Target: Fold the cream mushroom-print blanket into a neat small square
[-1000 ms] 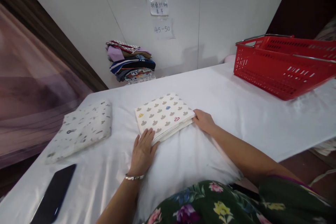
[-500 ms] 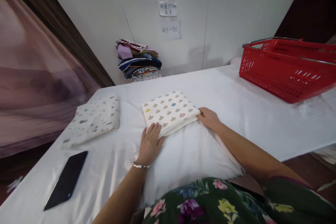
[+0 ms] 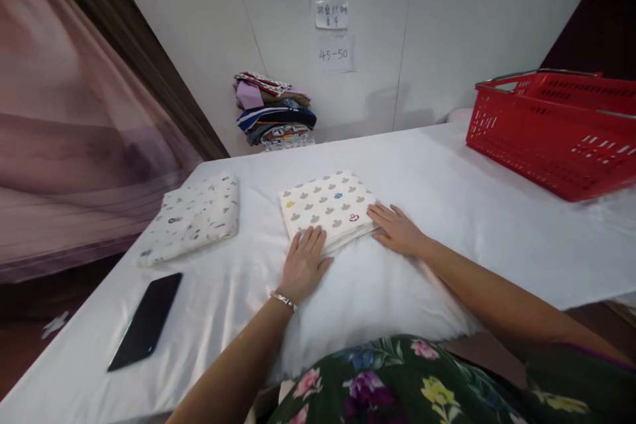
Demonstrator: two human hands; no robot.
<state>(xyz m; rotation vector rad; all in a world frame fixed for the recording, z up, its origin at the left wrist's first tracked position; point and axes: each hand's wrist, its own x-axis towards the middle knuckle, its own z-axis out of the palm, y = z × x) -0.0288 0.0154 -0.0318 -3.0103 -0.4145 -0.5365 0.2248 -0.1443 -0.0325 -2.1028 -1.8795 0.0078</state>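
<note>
A folded white cloth (image 3: 325,202) with grey mushroom-like prints and a few coloured ones lies flat on the white-covered table (image 3: 422,165) before me. My left hand (image 3: 304,265) rests on its near left corner, fingers stretched out and thumb to the side. On the near right corner lies my right hand (image 3: 397,230), its fingers flat over the edge. Another folded white cloth (image 3: 199,215), with small scattered dark prints, sits to the left.
A black phone (image 3: 146,321) lies at the table's near left. The red plastic basket (image 3: 551,132) stands at the far right. Behind the far edge is a stack of folded fabrics (image 3: 275,112) against the wall, below paper signs (image 3: 336,53). A pinkish curtain (image 3: 84,119) hangs at left.
My right hand has gone from gripping the cloth's right corner to lying flat on it. My left hand stays on the near left corner. The whole view has shifted slightly.
</note>
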